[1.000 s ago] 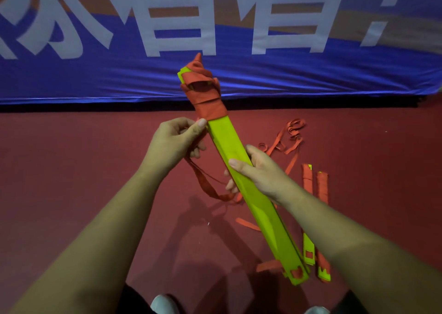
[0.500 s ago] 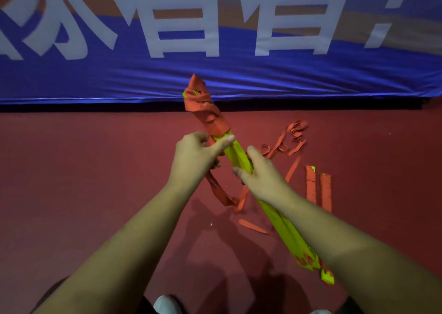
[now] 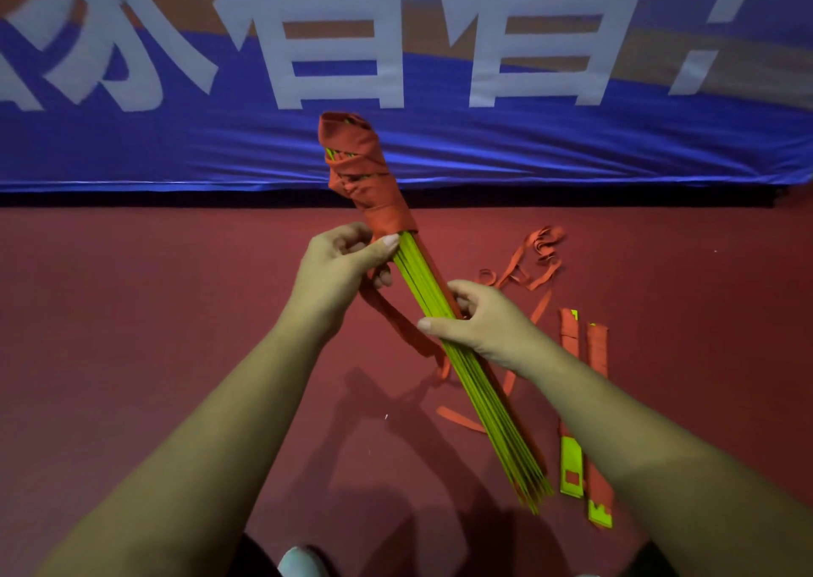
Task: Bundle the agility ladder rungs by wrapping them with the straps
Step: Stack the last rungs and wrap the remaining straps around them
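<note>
1. The left hand [image 3: 334, 268] grips the stack of flat yellow-green plastic ladder rungs [image 3: 484, 400] just below its wrapped end. The fingers curl round the stack and the thumb lies across the rung edges.
2. The right hand [image 3: 479, 326] grips the same stack nearer the person, about at its middle. Its thumb points left across the edges and its fingers curl over the far side.
3. The stack is held in the air between both hands, edge-on to the camera. It slants from upper left, away from the person, to lower right, where the free ends fan apart slightly.
4. An orange fabric strap [image 3: 365, 176] is wound in several overlapping turns round the far end of the stack, covering it down to the left thumb.
5. A loose tail of strap [image 3: 396, 326] hangs from under the left hand and runs down behind the stack. Whether the left fingers also pinch it cannot be told.
6. On the dark red floor [image 3: 132, 334] to the right lie two separate yellow-green rungs [image 3: 572, 466], side by side and partly covered lengthwise with orange strap.
7. A crumpled heap of loose orange straps [image 3: 534, 260] lies on the floor beyond them, trailing toward the stack.
8. A blue cloth banner with large white characters [image 3: 572, 145] hangs behind the floor.
9. The toe of a white shoe [image 3: 299, 563] shows at the bottom edge.
</note>
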Available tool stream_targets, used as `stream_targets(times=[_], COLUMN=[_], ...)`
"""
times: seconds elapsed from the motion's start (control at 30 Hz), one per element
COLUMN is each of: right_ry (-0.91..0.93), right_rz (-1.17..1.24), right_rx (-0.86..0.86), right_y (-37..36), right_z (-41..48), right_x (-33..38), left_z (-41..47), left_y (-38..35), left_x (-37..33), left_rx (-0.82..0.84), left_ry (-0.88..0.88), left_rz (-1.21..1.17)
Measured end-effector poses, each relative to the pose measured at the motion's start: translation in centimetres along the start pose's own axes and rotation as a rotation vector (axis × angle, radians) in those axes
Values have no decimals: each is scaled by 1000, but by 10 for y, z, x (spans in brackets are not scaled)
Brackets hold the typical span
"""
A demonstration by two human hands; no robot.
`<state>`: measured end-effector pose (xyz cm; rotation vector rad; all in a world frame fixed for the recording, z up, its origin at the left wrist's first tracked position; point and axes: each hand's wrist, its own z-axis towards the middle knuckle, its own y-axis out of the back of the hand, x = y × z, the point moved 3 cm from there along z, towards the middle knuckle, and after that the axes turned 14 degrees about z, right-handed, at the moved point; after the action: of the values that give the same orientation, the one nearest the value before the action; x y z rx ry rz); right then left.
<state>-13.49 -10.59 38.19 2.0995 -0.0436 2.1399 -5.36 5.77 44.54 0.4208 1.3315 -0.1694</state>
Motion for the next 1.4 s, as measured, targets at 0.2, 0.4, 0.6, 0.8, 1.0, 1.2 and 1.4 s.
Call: stream_targets(times=[0.2, 0.4, 0.6, 0.8, 1.0, 1.2, 1.4], right_ry=[95, 129, 119, 27, 24, 36, 85], right_rz=[7, -73, -340, 68, 333, 483, 547], right_rx=[-80, -168, -258, -56, 84, 102, -40], right_y=[0, 8, 8, 4, -8, -12, -4], right_z=[-5, -5, -5, -5, -11, -15, -14], right_x=[6, 7, 4, 9, 16, 18, 19], left_z=[0, 1, -5, 2, 5, 2, 2], left_y=[-1, 0, -13, -3, 5, 14, 13], left_x=[-2, 3, 4, 5, 0, -4, 7], left_rx=[102, 27, -190, -189, 24, 176, 183], left_ry=[-54, -57, -15, 29, -72, -179, -79], left_rz=[4, 287, 352, 124, -75, 75, 305])
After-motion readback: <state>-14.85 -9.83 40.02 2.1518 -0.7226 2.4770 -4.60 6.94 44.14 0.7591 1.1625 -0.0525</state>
